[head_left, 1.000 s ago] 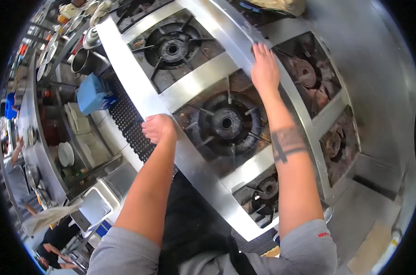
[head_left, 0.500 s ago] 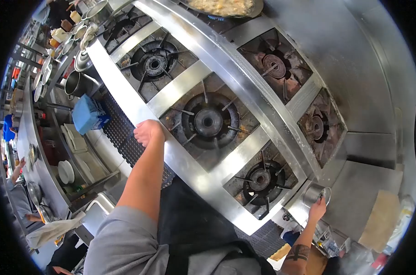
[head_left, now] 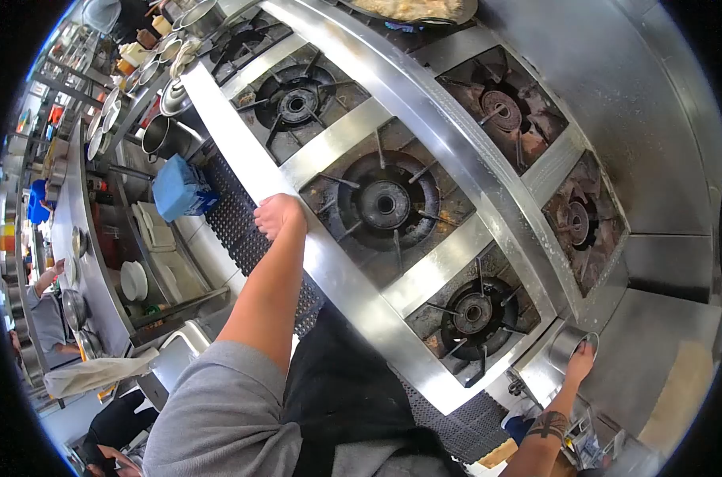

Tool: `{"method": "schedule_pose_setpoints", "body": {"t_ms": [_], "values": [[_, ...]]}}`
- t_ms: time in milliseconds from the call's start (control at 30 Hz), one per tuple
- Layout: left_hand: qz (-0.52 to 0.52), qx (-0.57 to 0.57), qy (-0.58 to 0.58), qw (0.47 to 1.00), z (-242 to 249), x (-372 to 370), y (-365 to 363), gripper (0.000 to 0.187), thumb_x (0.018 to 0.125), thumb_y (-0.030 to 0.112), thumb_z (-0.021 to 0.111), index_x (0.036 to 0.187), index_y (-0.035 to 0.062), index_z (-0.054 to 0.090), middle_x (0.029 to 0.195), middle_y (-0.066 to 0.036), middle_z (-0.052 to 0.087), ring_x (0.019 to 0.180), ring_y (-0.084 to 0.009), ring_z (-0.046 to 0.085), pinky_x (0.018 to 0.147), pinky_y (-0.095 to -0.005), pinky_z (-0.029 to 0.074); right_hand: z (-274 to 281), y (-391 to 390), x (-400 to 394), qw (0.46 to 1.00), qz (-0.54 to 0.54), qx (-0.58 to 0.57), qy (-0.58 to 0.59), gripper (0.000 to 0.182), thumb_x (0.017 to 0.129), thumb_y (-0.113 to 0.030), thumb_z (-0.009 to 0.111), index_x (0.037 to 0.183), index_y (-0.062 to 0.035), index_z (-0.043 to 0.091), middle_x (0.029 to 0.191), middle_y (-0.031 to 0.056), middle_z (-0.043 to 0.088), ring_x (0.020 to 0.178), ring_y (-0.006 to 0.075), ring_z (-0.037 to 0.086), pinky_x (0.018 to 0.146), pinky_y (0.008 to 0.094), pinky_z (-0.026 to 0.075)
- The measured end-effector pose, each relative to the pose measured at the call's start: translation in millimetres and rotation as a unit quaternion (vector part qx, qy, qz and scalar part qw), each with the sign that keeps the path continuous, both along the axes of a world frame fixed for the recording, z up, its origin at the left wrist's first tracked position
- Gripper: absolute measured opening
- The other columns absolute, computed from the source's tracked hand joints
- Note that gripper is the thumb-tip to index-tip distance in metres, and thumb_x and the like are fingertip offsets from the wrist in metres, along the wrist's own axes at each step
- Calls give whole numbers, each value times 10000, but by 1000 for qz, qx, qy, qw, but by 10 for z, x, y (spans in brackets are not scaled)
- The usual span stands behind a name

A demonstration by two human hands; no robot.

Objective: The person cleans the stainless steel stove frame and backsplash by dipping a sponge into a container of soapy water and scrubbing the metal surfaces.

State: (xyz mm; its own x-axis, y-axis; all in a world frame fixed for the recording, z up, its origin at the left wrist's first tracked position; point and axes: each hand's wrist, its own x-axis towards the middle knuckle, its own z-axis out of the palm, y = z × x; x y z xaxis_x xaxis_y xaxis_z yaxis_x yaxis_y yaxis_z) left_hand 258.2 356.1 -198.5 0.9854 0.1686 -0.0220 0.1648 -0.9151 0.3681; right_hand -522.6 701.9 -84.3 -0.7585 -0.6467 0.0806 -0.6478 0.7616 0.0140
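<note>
My left hand (head_left: 279, 216) is closed over the front edge of a steel gas stove (head_left: 341, 306), its fingers curled at the outer side. Beyond the stove's right end, my right hand (head_left: 581, 362) grips the rim of a small round metal pot (head_left: 564, 345). That pot sits at the steel surface beside the stove; its contents cannot be made out. Nearest to my left hand is a large burner (head_left: 386, 204) with bare grates. A smaller burner (head_left: 472, 312) lies between my two hands.
A wide pan of food (head_left: 417, 8) stands on a lit rear burner. At the left are a blue container (head_left: 180, 189), a dark pot (head_left: 166, 140) and a steel counter (head_left: 98, 262) with dishes. A black perforated mat (head_left: 246, 238) covers the floor. Another person (head_left: 52, 318) is at the far left.
The whole view has shifted, so the stove and both hands appear farther right and slightly lower or higher. Both hands keep their holds on the stove edge and the pot.
</note>
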Motion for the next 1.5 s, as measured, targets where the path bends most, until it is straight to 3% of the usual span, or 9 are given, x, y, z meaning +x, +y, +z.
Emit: {"method": "schedule_pose_setpoints", "body": {"t_ms": [200,500,700,767,833,933,1033,1167,1500], "values": [[18,20,-13,1000,-143,42,-13,384,1033,358,478,1131,44,676,1185,-161,709,1115,-360,684,926,-525,522,-517,170,-1233,961,54,100,-253,325,969,-87,591,1254,-1,721,1114,143,772,984,253,714,853,388,543],[-10,31,20,999,-31,75,25,346,1042,364,516,1120,56,652,1138,-141,673,1098,-339,656,886,-505,512,449,440,-224,849,-178,-410,-283,302,1073,-211,562,1321,-54,633,1119,94,673,947,227,659,815,413,589],[-217,-68,97,969,-102,299,487,416,1058,384,518,1177,-4,607,1213,-171,632,1138,-384,615,941,-564,495,432,1005,178,967,155,-193,-65,377,956,-230,696,1301,-81,661,1170,100,702,1056,267,706,851,471,602],[-497,-119,105,853,-19,778,1043,382,1055,360,536,1111,-4,639,1166,-226,655,1139,-446,603,1004,-573,473,437,730,518,794,-18,-494,-353,671,690,-198,883,1315,-58,685,1186,222,716,1114,426,681,958,481,544],[-710,-96,184,673,58,1365,1479,350,1044,324,544,1096,7,682,1149,-260,671,1129,-460,610,1016,-552,483,981,287,1739,977,83,53,190,667,728,-247,860,1331,-47,658,1191,220,696,1113,451,661,974,502,538],[-823,64,303,476,-299,2218,2071,370,1038,337,519,1067,44,742,1168,-258,693,1133,-449,642,1001,-542,502,44,-177,1016,984,109,-138,13,562,859,-302,776,1345,-56,639,1261,224,656,1160,409,643,991,506,540],[-844,188,333,376,-773,3077,2292,458,979,403,558,1143,26,761,1263,-276,693,1181,-466,648,1046,-546,494,235,-1028,2065,576,-235,-596,-507,488,998,-243,631,1439,-56,540,1394,210,572,1243,350,592,1036,574,510],[-809,197,301,464,-79,3873,1971,471,979,421,552,1164,41,759,1254,-290,692,1207,-458,645,1042,-531,504,33,-1789,2799,519,-180,-597,-584,261,1027,-234,610,1260,-116,620,1174,54,677,970,252,627,956,513,573],[-790,-19,88,606,490,4519,-333,308,1023,244,542,1168,9,678,1171,-243,693,1131,-451,639,993,-498,521,-2530,-3661,3008,903,85,-419,-29,356,1031,-297,602,1309,-77,630,1160,75,655,1048,261,642,888,404,548]]}}
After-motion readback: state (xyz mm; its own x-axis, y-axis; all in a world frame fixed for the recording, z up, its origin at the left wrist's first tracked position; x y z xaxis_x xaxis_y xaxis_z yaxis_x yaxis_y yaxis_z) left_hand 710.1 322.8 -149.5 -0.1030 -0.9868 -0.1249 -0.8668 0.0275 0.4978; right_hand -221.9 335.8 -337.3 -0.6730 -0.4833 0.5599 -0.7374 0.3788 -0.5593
